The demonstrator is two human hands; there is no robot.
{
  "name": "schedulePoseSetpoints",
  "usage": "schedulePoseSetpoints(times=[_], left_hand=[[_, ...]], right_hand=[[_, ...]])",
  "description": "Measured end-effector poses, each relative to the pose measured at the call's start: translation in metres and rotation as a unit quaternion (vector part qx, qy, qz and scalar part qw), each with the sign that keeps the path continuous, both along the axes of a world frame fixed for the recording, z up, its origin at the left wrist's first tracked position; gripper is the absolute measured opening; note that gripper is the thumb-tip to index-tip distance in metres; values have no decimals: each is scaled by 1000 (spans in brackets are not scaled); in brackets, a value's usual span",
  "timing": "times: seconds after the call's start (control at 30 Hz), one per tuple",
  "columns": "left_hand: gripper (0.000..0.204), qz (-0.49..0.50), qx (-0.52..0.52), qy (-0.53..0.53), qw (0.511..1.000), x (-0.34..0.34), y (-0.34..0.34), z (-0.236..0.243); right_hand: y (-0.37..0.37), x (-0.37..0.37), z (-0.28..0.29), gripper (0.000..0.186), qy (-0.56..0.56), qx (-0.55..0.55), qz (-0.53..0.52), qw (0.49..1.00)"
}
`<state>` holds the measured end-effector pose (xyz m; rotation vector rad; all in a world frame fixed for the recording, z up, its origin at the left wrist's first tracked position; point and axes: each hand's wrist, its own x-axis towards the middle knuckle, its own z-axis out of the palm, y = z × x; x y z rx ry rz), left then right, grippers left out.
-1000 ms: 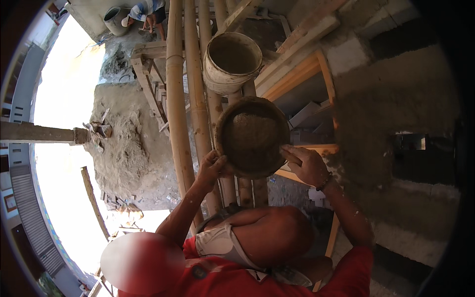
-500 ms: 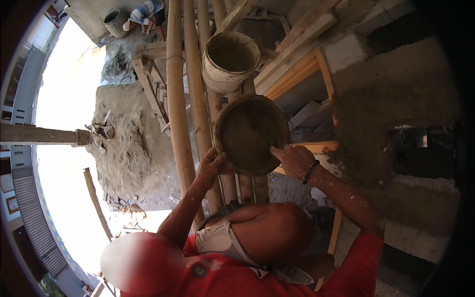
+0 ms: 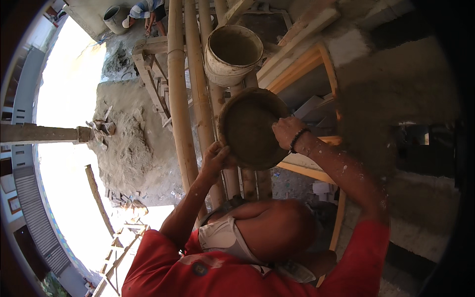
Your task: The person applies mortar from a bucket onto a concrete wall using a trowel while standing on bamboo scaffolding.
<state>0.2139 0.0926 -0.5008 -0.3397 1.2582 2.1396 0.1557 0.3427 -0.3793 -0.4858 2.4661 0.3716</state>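
A round, mortar-coated basin [image 3: 253, 94] rests on the bamboo poles in front of my knees, with grey, wet-looking material inside. My left hand [image 3: 215, 157] grips its lower left rim, thumb against the edge. Over the right side of the basin is my right hand [image 3: 288, 132], its fingers curled in a closed grip. Whatever it holds, if anything, is hidden by the hand. Just beyond the basin stands a dirty white bucket [image 3: 225, 74], its inside coated with grey residue.
Several long bamboo poles [image 3: 176, 109] run away from me. At right is an orange-brown wooden frame [image 3: 328, 69] by a rough wall [image 3: 366, 114]. A sand heap [image 3: 123, 158] lies lower left. Far off, a person [image 3: 144, 9] bends beside a drum [image 3: 117, 24] and a wooden trestle [image 3: 151, 48].
My right hand has moved up along the basin's right side, and its outstretched finger is now curled in. My left hand keeps the rim. The view has shifted slightly.
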Motion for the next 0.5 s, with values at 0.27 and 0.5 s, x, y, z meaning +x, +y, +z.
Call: schedulePoseSetpoints(times=[0.27, 0.5], left_hand=[[13, -21, -16, 1, 1000, 0, -5, 2], [13, -14, -17, -3, 1000, -1, -2, 10]], right_hand=[[15, 23, -9, 37, -162, -255, -210, 930], [3, 53, -6, 52, -204, -442, -490, 723]])
